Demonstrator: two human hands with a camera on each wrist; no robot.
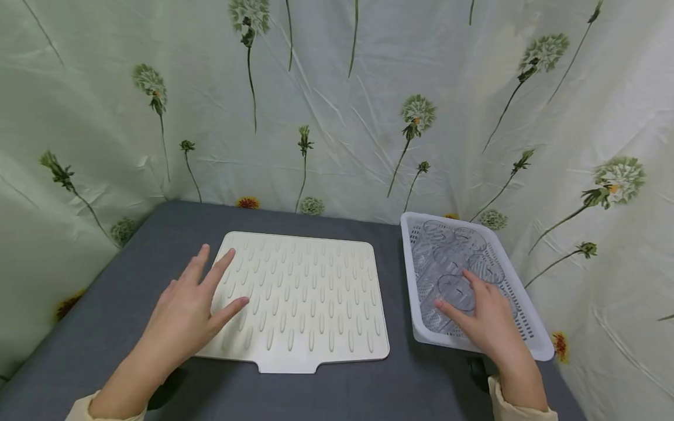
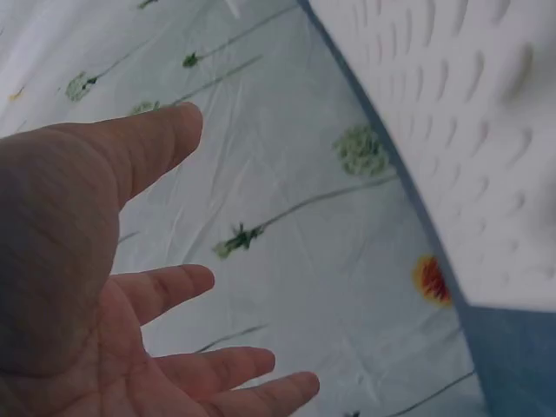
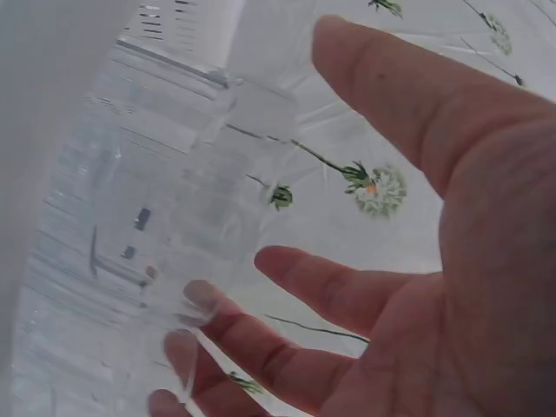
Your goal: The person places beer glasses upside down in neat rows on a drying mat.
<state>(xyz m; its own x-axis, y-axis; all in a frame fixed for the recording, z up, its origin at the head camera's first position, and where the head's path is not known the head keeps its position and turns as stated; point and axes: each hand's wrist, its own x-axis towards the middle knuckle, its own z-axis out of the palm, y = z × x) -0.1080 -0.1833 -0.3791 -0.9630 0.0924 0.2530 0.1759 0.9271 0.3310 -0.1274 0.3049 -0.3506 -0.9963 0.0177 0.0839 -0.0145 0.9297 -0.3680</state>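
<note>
My left hand hovers above the left part of a white draining board with raised oval ridges, fingers spread and holding nothing. In the left wrist view the same hand shows its thumb and fingers apart, with the board at upper right. My right hand reaches over the near side of a white plastic basket of clear cups, thumb and fingers spread. In the right wrist view, some fingertips of that hand lie beside or behind a clear cup; contact is unclear.
A dark grey cloth covers the table under the board and basket. Behind it and at both sides hangs a pale curtain printed with dandelions. The basket stands to the right of the board, near the table's right edge.
</note>
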